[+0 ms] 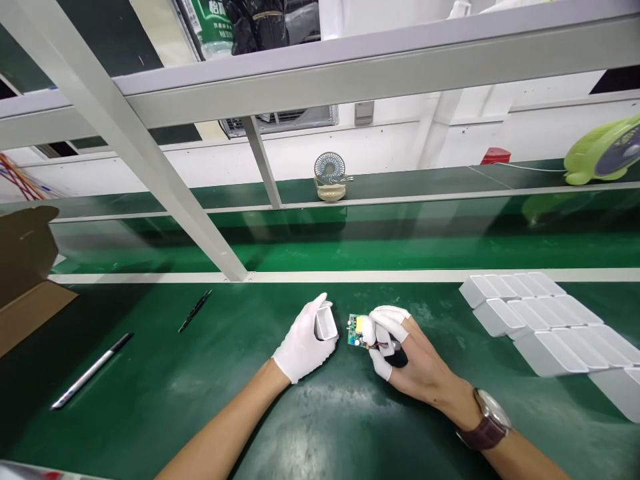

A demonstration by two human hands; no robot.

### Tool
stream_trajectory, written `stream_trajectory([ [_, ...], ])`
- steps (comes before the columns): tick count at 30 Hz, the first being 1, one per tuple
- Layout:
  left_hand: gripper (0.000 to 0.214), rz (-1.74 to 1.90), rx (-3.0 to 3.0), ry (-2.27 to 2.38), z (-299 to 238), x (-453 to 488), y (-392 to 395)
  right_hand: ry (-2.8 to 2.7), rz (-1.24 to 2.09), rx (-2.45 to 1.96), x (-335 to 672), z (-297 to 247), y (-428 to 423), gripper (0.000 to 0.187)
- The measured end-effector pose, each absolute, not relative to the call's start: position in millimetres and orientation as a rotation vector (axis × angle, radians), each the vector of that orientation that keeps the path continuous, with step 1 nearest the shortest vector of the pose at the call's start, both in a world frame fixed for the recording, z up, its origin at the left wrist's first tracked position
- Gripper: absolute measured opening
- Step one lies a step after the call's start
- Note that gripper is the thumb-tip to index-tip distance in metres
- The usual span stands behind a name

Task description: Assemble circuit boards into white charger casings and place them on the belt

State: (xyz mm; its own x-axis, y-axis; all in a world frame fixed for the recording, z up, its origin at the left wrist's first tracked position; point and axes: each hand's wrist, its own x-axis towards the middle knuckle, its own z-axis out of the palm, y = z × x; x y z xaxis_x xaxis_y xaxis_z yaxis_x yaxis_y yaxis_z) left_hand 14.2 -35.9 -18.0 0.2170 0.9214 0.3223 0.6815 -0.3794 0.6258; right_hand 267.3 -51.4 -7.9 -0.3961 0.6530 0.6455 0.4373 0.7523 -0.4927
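My left hand [305,343], in a white glove, is closed around a small white plastic shell [325,323] with its open end facing right. My right hand [400,350], bare but with white finger cots and a wristwatch, pinches a small green circuit board [356,331] that carries a yellow part. The board sits just to the right of the shell's opening, a small gap between them. Both hands hover low over the green bench mat [320,413].
Rows of white plastic shells [545,323] lie at the right. A silver pen [93,370] and black tweezers [195,311] lie at the left, beside a cardboard box [25,280]. A slanted metal frame post [150,180] stands ahead; small fans sit on the far shelf.
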Motion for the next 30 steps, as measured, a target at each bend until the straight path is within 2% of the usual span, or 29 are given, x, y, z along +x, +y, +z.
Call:
stream_trajectory([
  [6, 0.080, 1.057, 2.219, 1.442, -10.6, 13.2, -38.1, -1.902, 0.198, -0.887, 273.5, -4.1, -45.3, 0.066],
  [13, 0.095, 0.925, 2.271, 1.326, -15.8, 14.9, -40.5, -1.924, 0.230, -0.771, 268.1, -3.3, -53.5, 0.071],
  [30, 0.092, 0.893, 2.367, 1.102, -24.9, 19.5, -46.7, -2.182, 0.077, -0.682, 256.4, -2.1, -64.2, 0.072],
])
